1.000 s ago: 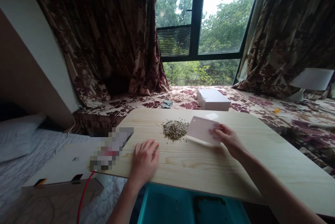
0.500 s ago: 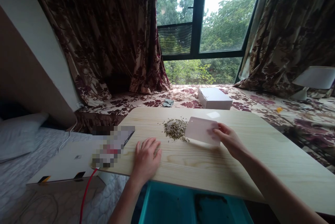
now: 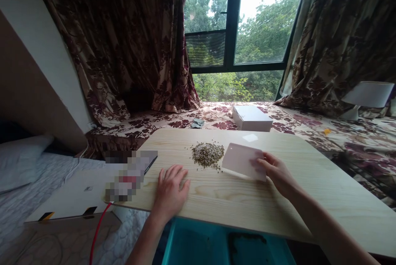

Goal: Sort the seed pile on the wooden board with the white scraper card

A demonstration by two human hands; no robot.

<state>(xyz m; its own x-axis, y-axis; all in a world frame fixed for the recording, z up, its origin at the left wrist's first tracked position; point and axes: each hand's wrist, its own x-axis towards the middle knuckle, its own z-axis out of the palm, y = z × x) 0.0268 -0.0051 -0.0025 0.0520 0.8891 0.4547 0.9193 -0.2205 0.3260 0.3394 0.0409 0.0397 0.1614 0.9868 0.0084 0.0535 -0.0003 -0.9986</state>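
My right hand (image 3: 276, 170) pinches the right edge of a thin, translucent flat scraper (image 3: 242, 160), which is tilted over the table. The scraper's left edge is beside a small heap of mixed grains, greenish and white (image 3: 207, 154). Flat on the pale wooden table (image 3: 222, 199), my left hand (image 3: 171, 188) rests with its fingers stretched out and nothing in them. It lies nearer to me than the heap and to its left. A few loose grains are scattered around the heap.
A turquoise two-part tray (image 3: 198, 240) sits below the table's near edge. At the table's left end lies a blurred-out flat item (image 3: 130, 178) by a red cable (image 3: 98, 228). Beyond the table are a white box (image 3: 253, 118) and a grey-green cloth (image 3: 197, 123).
My right hand and the scraper have shifted slightly right and toward me, widening the gap to the heap. My left hand stays in place on the table.
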